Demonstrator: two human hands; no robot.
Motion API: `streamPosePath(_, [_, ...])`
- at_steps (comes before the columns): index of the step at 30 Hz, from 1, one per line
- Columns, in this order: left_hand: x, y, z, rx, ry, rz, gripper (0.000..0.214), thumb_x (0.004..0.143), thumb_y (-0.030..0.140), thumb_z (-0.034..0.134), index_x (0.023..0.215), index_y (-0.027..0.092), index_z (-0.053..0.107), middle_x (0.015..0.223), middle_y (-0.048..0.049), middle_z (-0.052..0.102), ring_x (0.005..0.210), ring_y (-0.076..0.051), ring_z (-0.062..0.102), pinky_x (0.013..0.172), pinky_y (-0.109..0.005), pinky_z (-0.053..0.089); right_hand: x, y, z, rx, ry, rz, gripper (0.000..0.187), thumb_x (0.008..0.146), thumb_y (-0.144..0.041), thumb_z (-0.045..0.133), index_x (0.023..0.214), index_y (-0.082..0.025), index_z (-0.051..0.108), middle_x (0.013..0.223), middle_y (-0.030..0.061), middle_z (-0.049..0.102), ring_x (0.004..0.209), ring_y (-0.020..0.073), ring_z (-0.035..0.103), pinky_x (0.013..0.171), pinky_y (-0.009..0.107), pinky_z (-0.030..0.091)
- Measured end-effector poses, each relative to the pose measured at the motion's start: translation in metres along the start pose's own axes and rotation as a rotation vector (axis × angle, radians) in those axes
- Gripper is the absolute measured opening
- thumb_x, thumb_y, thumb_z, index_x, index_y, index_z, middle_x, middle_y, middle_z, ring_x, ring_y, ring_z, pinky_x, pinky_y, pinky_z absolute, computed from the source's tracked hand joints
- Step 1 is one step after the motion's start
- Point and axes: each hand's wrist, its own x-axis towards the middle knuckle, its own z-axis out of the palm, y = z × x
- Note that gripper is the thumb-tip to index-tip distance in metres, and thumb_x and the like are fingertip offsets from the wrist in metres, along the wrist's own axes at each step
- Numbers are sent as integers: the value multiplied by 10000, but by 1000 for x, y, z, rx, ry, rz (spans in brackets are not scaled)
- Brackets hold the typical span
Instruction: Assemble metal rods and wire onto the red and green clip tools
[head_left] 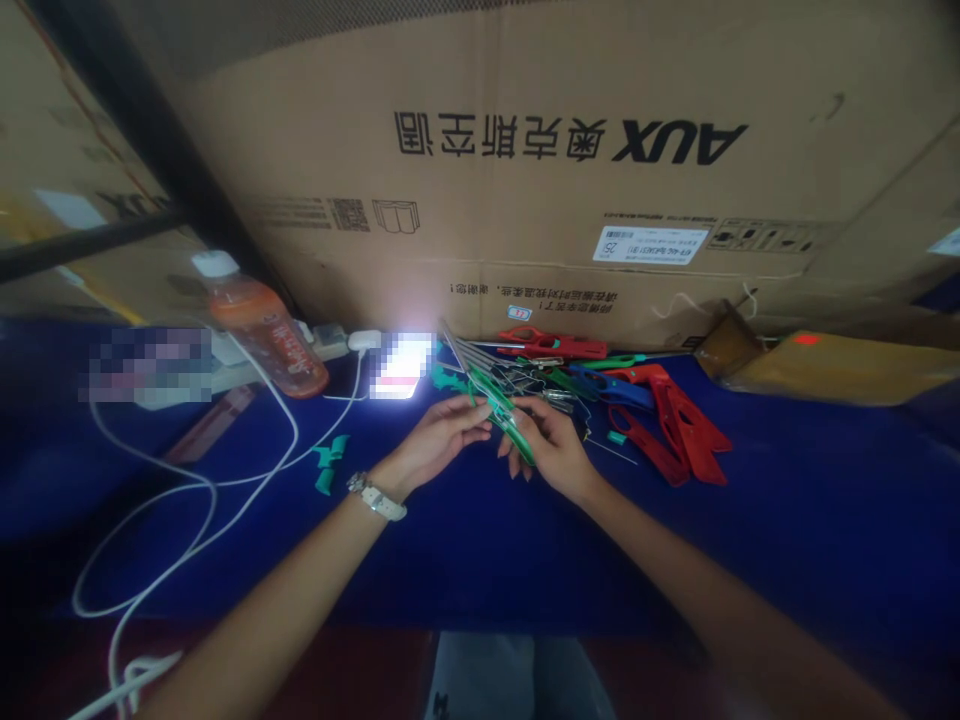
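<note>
Both my hands meet over the blue table top [750,520] around a green plastic clip with a metal wire part [507,417]. My left hand [442,437], with a watch on its wrist, pinches the clip's upper end with its fingertips. My right hand [550,448] wraps its fingers round the clip's lower end. Just behind the hands lies a heap of green and red clips and metal rods [570,375]. Larger red clips [679,425] lie to the right of my right hand.
A big cardboard box [570,170] stands along the table's back. At the left are an orange drink bottle [262,330], a lit phone [401,365], a white cable [180,500] and small green pieces [330,465]. A flat brown packet [840,365] lies at the right.
</note>
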Motion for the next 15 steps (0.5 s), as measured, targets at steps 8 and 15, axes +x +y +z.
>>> streamPosePath(8, [-1,2,-3,164,-90,7,234,748,334,845,875,153,770,804,-21,696,747,-127,653,720,-251,520,-4,-9,2,188,-114,130,533,853,-437,700,1298,-254,473,726,-72,571,386,47,449,305,145,264])
streamPosePath(15, [-1,-1,3,209,-7,-1,229,738,331,844,826,143,750,785,-21,680,724,-109,610,698,-234,472,-5,-20,-5,431,-198,334,296,845,-316,735,1064,-249,548,778,-67,482,474,12,331,402,145,144])
